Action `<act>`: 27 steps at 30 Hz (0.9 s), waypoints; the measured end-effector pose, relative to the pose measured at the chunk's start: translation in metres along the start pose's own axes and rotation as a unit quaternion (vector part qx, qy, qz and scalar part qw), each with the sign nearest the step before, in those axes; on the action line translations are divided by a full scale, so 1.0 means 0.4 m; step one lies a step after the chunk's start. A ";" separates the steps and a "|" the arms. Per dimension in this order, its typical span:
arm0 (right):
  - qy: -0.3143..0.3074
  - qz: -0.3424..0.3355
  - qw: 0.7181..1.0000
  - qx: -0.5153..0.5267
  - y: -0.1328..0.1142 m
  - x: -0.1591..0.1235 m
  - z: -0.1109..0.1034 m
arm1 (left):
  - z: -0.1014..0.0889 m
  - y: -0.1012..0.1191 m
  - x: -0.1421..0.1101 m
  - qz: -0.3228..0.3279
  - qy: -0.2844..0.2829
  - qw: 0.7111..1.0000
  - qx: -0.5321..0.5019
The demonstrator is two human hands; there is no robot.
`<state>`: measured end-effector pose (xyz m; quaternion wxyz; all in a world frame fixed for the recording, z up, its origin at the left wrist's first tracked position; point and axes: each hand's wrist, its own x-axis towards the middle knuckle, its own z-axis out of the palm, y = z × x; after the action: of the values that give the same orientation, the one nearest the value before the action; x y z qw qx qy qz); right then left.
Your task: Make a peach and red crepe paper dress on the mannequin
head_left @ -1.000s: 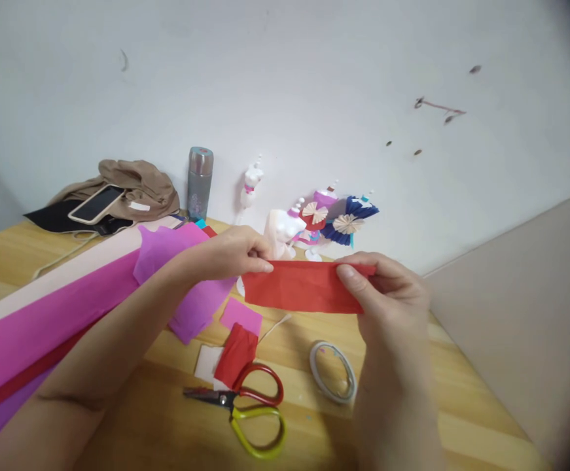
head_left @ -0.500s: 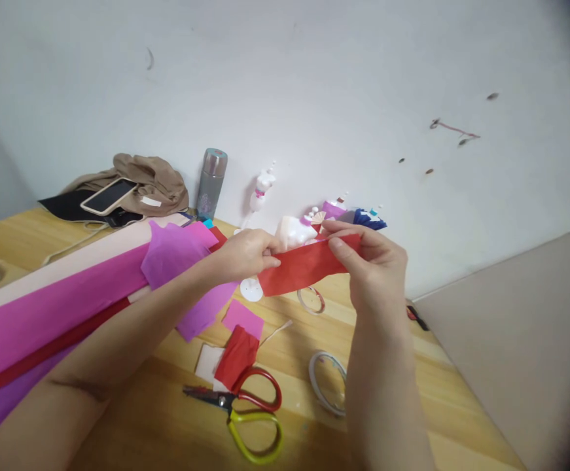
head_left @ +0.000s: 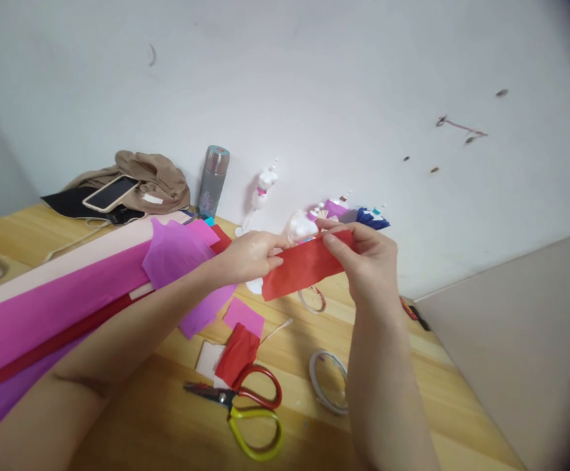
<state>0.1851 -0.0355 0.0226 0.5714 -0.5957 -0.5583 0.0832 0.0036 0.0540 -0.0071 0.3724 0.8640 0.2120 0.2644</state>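
Note:
A strip of red crepe paper point(head_left: 299, 267) is stretched between my two hands above the wooden table. My left hand point(head_left: 252, 254) pinches its upper left part. My right hand point(head_left: 368, 252) has thumb and fingers closed on the strip near its right end. Just behind the strip are small white mannequin figures; one white figure point(head_left: 303, 226) is partly hidden by my hands. Below lie open scissors point(head_left: 226, 396) with one red and one yellow handle. A folded red piece point(head_left: 239, 353) and a pink piece point(head_left: 245, 316) lie close to them.
Long sheets of coloured paper point(head_left: 59, 281) cover the table's left side. Tape rolls point(head_left: 314, 383) lie right of the scissors. A grey flask point(head_left: 213, 183), a phone point(head_left: 111, 194) on brown cloth, and a standing mannequin point(head_left: 265, 186) are near the wall.
My right hand has shifted slightly left along the strip, closer to my left hand. The left hand has moved a little to the right and still grips the strip.

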 end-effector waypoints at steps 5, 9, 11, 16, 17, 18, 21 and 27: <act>-0.011 -0.005 1.000 -0.008 0.000 0.002 -0.002 | -0.005 0.003 0.000 0.001 -0.022 1.000 0.008; -0.008 -0.019 1.000 -0.011 0.001 0.005 -0.003 | -0.017 0.004 -0.001 0.008 -0.036 0.999 0.018; -0.008 -0.023 1.000 -0.014 0.003 0.006 -0.004 | -0.029 0.005 -0.003 0.006 -0.045 0.999 0.022; -0.002 -0.023 1.000 -0.009 0.013 0.005 0.001 | -0.056 0.013 -0.004 -0.037 -0.016 0.997 0.063; -0.001 -0.025 1.000 -0.007 0.017 0.005 0.004 | -0.057 0.013 -0.001 -0.049 0.015 0.996 0.073; 0.000 -0.027 1.000 -0.006 0.019 0.005 0.007 | -0.055 0.013 0.003 -0.058 0.054 0.994 0.082; 0.005 -0.030 0.999 -0.013 0.023 0.003 0.018 | -0.039 0.007 0.026 -0.068 0.145 0.984 0.081; 0.017 -0.041 0.999 -0.030 0.011 -0.006 0.028 | -0.021 -0.021 0.082 -0.055 0.175 0.983 0.023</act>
<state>0.1783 -0.0295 0.0143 0.5656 -0.5904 -0.5748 0.0333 0.0222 0.0822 0.0014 0.3232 0.7998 0.3273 0.3857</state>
